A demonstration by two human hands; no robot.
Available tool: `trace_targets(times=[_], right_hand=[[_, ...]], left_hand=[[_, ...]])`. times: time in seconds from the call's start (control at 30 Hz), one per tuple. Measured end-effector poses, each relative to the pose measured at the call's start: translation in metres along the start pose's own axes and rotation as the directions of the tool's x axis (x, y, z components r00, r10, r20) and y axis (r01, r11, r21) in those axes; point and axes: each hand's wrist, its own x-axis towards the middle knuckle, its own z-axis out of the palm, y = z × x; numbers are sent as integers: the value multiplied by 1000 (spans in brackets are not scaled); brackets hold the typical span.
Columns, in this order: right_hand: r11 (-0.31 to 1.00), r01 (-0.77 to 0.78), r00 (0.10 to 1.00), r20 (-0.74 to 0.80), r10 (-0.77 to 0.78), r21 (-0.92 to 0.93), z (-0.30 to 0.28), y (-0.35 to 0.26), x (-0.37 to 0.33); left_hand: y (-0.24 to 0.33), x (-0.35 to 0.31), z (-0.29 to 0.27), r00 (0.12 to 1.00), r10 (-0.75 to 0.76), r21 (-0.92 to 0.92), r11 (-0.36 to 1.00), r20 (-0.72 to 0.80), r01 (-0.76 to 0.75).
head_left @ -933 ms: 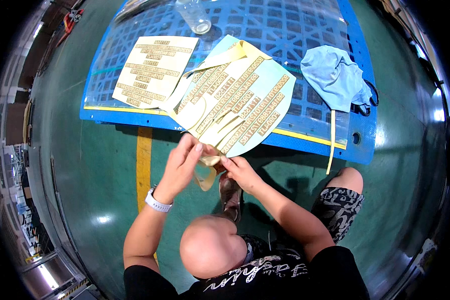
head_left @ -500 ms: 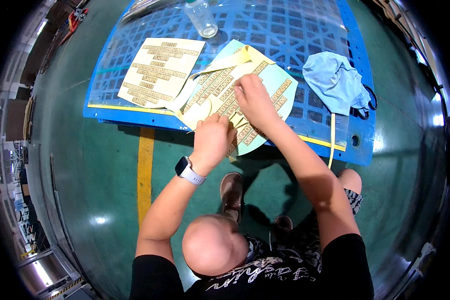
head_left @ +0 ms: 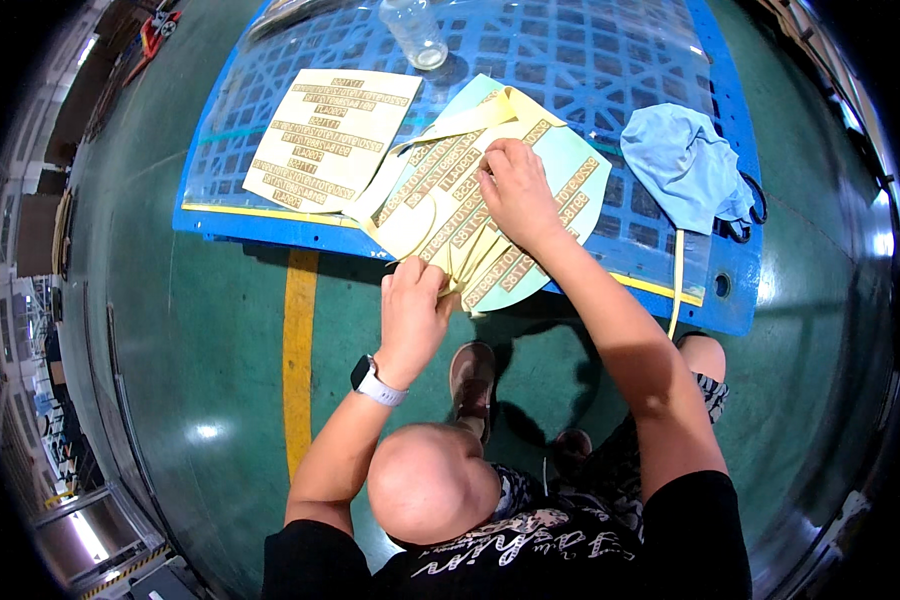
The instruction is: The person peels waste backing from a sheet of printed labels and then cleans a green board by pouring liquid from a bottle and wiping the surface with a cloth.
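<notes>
The light-blue sheet with rows of brown lettering lies directly under and around the right hand, and its rounded near end reaches out past the worktop edge, to the right of the left hand. That overhang looks like the weak spot: a downward tug there could bend the sheet or drag it off the edge, especially if the right hand pressed too lightly to steady it. The thin yellow strips fan out between the hands; pulled unevenly, they might tear or tangle, and a careless fingertip could lift some lettering with them

The hands are apart. The left is curled at the near ends of the strips, the right is bent over the sheet's middle, and I cannot tell whether either pinches anything

Beyond the right hand runs a folded yellow band. The pale yellow lettered sheet lies ahead of the left hand and to its left, the clear jar stands farther beyond both, and a crumpled light-blue cloth rests well to the right hand's right
</notes>
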Motion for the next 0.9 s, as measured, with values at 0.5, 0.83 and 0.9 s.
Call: trace_targets(times=[0.5,0.83,0.9], right_hand=[[999,35,992,118,-33,-17,-4,8,4],[991,39,993,120,-23,-130,2,6,-3],[992,40,995,99,-29,-117,0,8,1]], left_hand=[[17,33,-4,962,-261,-988,103,86,116],[20,-59,-82,996,-3,-916,392,-91,-83],[23,-64,-89,993,-24,-906,411,-119,-99]])
